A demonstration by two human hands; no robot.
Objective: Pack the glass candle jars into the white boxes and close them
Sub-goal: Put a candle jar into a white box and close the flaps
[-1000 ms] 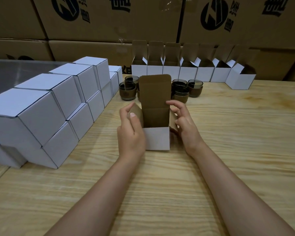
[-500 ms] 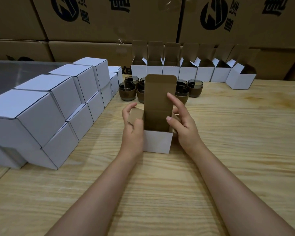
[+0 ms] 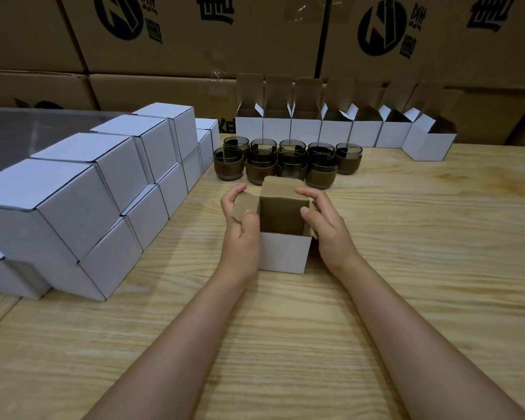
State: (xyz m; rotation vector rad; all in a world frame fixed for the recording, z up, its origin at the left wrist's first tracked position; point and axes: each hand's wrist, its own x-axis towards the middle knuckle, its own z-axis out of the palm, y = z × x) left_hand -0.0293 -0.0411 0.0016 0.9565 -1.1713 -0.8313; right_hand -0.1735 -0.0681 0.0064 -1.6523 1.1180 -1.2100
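Observation:
A small white box (image 3: 284, 253) with a brown inside stands on the wooden table (image 3: 406, 268) in front of me. Its lid flap is bent forward and down over the opening. My left hand (image 3: 240, 231) grips the box's left side and its left side flap. My right hand (image 3: 328, 219) holds the right side, fingers curled over the folded lid. I cannot see whether a jar is inside. Several dark glass candle jars (image 3: 288, 163) stand in a cluster just behind the box.
A row of several open white boxes (image 3: 337, 128) with raised lids stands at the back. Closed white boxes (image 3: 103, 189) are stacked two high along the left. Large brown cartons (image 3: 194, 40) form a wall behind the table.
The tall lid flap that stood upright has been folded down toward me. My right hand moved from the lid's edge onto its top; my left hand stays on the left flap.

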